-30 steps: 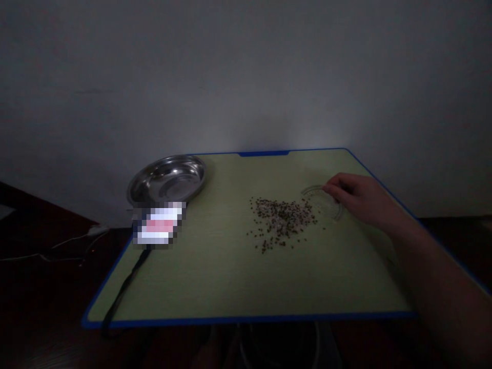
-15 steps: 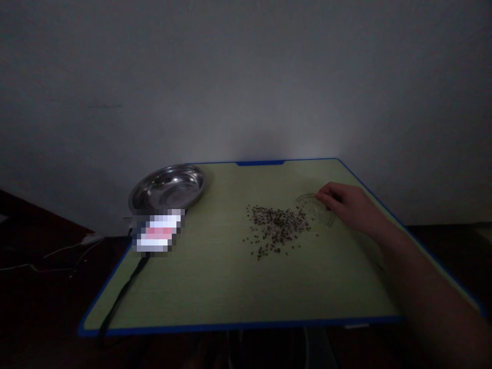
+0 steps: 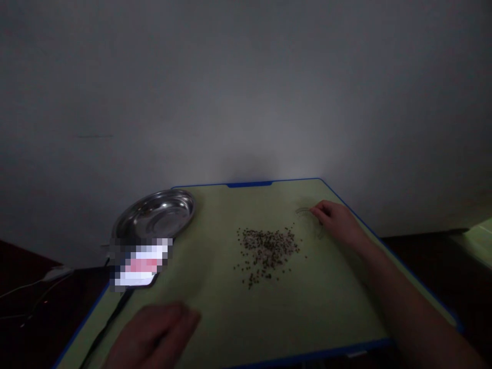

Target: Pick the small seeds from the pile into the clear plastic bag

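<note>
A clear round dish [image 3: 303, 210], faint against the board, has its rim pinched between the thumb and fingers of my right hand [image 3: 333, 219]. Just left of the dish lies a scattered heap of small dark and pale grains [image 3: 269, 246], spread on the pale green board [image 3: 230, 318]. My left hand [image 3: 154, 333] is over the board's near left part, low in view. It is blurred, its fingers look bent, and I see nothing in it; whether they are closed cannot be made out.
A shiny metal bowl [image 3: 157, 215] stands at the board's back left. In front of it lies a lit phone [image 3: 142, 264], its screen pixelated, with a dark strap [image 3: 109, 323] running toward the near edge. A grey wall [image 3: 246, 92] rises behind the board. White cables [image 3: 42, 284] lie at far left.
My left hand has come into view at the lower left. My right hand still pinches the clear dish. The whole view has shifted, so the board sits lower and farther left.
</note>
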`<state>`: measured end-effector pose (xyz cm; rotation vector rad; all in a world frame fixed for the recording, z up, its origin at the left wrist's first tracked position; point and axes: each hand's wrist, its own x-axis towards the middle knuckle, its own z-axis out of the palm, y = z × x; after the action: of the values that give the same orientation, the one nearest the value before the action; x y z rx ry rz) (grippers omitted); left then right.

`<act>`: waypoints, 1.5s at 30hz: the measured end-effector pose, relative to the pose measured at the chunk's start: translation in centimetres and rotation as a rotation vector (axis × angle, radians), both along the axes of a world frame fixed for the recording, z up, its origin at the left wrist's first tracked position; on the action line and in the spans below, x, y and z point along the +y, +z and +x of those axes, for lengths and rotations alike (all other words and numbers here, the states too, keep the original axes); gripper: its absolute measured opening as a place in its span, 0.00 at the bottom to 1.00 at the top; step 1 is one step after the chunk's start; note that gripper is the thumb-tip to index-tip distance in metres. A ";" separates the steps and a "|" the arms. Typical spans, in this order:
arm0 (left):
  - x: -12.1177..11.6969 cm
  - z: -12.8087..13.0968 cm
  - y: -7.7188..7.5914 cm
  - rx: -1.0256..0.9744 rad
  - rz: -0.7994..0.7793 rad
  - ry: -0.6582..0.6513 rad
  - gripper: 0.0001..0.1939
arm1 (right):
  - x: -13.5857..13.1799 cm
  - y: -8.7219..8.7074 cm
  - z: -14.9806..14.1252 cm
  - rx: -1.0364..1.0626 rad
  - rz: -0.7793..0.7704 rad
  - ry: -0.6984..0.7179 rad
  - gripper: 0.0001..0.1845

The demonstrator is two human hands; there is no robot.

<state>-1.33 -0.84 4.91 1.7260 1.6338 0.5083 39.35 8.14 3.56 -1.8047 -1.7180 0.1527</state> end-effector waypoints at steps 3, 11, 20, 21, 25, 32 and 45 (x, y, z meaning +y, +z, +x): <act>6.1 2.7 2.1 -0.111 0.050 -0.103 0.16 | 0.3 -0.7 0.5 -0.015 -0.015 -0.024 0.18; 13.6 6.4 1.5 0.081 0.203 -0.309 0.10 | 1.7 -1.5 0.0 -0.055 -0.059 -0.039 0.17; 14.7 5.4 0.8 0.174 0.274 -0.279 0.11 | 0.5 -0.7 -4.2 -0.104 -0.138 0.137 0.17; 14.8 5.1 0.8 0.169 0.277 -0.265 0.11 | 0.3 -0.6 -4.7 -0.111 -0.141 0.154 0.16; 14.5 5.0 0.8 0.160 0.280 -0.259 0.13 | -0.6 -0.2 -6.1 -0.136 -0.162 0.205 0.15; 14.2 5.5 0.8 0.217 0.299 -0.253 0.17 | -1.8 2.1 -6.5 -0.193 -0.121 0.196 0.15; 14.3 5.2 0.4 0.266 0.303 -0.256 0.28 | -5.4 1.4 -13.1 -0.227 -0.334 0.557 0.10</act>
<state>3.84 13.43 5.26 2.2746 1.5377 0.4331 26.22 2.71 4.93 -1.5558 -2.4494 0.5088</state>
